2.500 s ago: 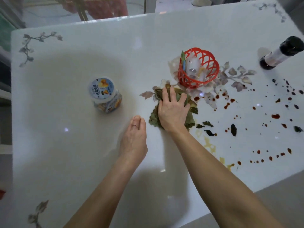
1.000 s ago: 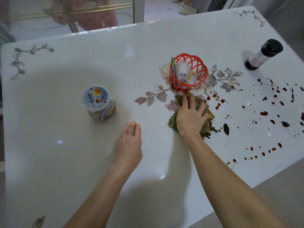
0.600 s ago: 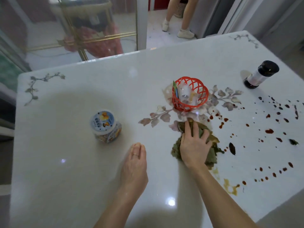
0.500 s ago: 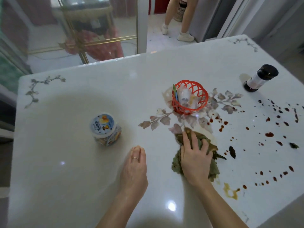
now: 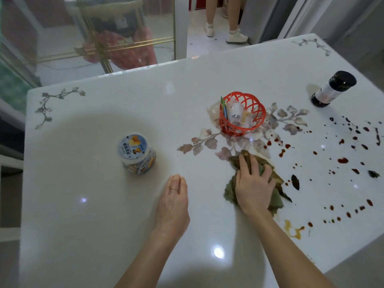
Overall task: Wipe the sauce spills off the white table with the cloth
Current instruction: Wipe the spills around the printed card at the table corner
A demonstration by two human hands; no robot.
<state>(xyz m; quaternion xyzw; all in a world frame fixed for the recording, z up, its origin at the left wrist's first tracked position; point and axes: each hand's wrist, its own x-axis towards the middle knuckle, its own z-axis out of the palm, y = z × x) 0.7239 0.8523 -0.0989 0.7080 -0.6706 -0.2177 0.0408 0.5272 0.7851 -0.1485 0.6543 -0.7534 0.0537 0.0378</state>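
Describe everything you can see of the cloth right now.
The cloth is an olive-green rag with brownish patches, soft and crumpled into an uneven wad with corners poking out rightward. It lies on the white table, nearer than the red basket and apart from it. The right hand presses on its middle, fingers spread, hiding most of it. A dark sauce blot sits just right of it, apart from it.
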